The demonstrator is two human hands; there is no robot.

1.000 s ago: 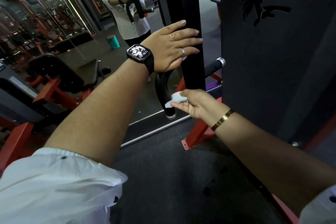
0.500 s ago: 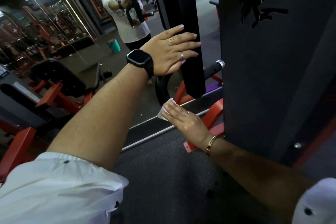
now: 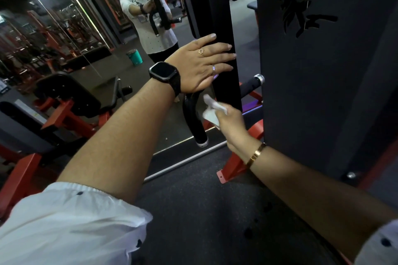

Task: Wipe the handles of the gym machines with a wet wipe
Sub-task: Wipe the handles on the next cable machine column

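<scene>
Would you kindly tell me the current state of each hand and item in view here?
curved handle: hanging, ungripped.
wet wipe: crumpled, beside the curved handle; contact unclear.
right hand: grips the wet wipe.
left hand: flat, fingers straight, against the black upright.
watch: screen dark.

I see a white wet wipe (image 3: 212, 112) and a shiny black handle (image 3: 193, 120) with a silver tip. The watch (image 3: 164, 72) is black and the bracelet (image 3: 256, 154) is gold. The sleeve (image 3: 71, 217) is white with small dark dots. The machine foot (image 3: 231, 170) is red, the big panel (image 3: 323, 92) is black, and the bucket (image 3: 135, 58) is green.
</scene>
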